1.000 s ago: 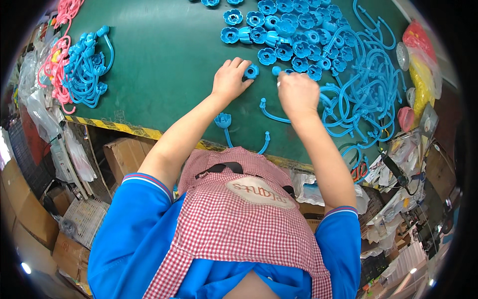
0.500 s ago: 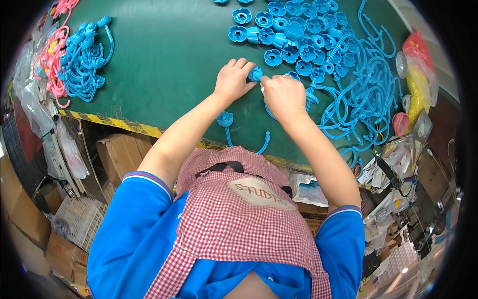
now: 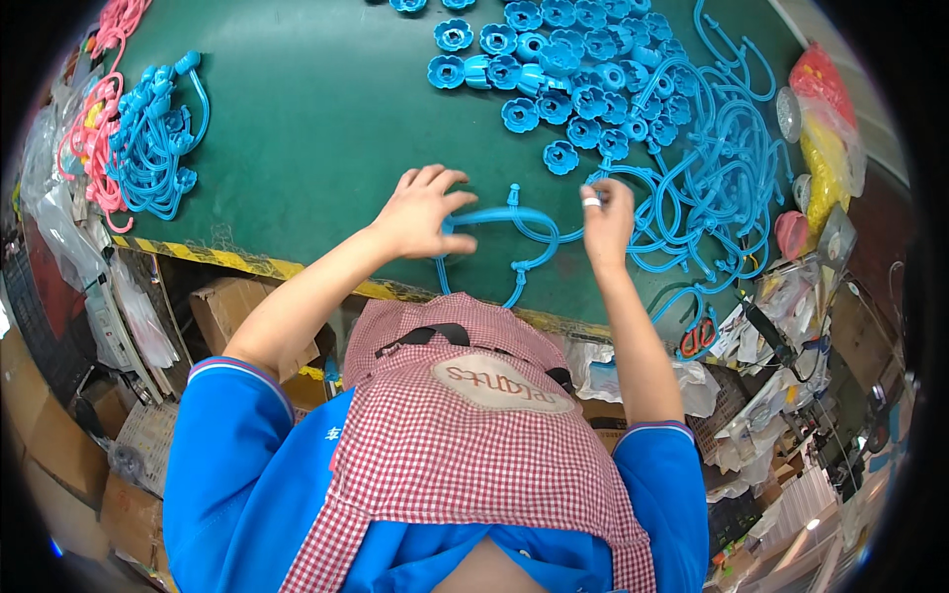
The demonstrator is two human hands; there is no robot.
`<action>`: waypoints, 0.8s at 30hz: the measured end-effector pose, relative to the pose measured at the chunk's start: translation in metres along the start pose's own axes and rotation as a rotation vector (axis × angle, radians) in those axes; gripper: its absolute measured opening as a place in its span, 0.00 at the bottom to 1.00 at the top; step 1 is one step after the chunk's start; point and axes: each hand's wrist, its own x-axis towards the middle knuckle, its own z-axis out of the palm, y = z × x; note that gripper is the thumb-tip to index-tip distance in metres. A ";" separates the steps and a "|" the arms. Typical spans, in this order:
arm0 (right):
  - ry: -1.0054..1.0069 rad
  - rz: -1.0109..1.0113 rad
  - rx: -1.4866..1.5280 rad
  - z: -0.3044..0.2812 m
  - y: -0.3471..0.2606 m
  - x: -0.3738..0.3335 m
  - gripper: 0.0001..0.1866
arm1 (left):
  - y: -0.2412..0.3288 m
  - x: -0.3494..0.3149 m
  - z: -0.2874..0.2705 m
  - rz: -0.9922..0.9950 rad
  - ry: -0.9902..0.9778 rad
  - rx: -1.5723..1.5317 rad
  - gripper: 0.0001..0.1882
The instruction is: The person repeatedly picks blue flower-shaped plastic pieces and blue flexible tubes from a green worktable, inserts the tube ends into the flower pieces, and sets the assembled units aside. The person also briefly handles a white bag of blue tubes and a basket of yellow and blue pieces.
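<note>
Curved blue plastic tubes point(image 3: 539, 219) with small knobs lie on the green table in front of me. My left hand point(image 3: 420, 212) is at their left end, fingers spread, with the thumb and forefinger on either side of a tube end. The hand partly hides that end. To the right, my right hand point(image 3: 607, 222) is raised with its fingers curled together and a white band point(image 3: 591, 202) round one finger. Whether anything small sits in those fingertips is hidden. Beyond it lies a heap of blue flower-shaped cups point(image 3: 583, 99).
A tangle of blue tubes point(image 3: 727, 168) covers the table's right side. At the left lie a bundle of blue stems point(image 3: 153, 148) and pink ones point(image 3: 99, 138). Red-handled scissors point(image 3: 698, 338) are near the front right edge. Bags of red point(image 3: 822, 77) and yellow pieces point(image 3: 828, 163) stand far right.
My hands have parted and come nearer to me. The left has opened from the blue cup it held. The blue stem with a cup in front of me is now joined by another curved tube.
</note>
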 end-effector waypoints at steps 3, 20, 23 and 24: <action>0.120 0.136 -0.170 0.023 0.058 -0.014 0.14 | 0.012 0.048 0.023 -0.014 0.020 -0.044 0.08; -0.209 -0.248 -0.101 -0.055 -0.049 -0.042 0.09 | 0.071 0.065 0.026 -0.737 0.183 -1.361 0.13; -0.091 -0.295 -0.109 -0.059 -0.060 -0.047 0.08 | 0.095 0.058 0.024 -0.819 0.299 -1.484 0.15; -0.077 -0.298 -0.144 -0.062 -0.065 -0.050 0.08 | 0.098 0.055 0.024 -0.825 0.319 -1.476 0.16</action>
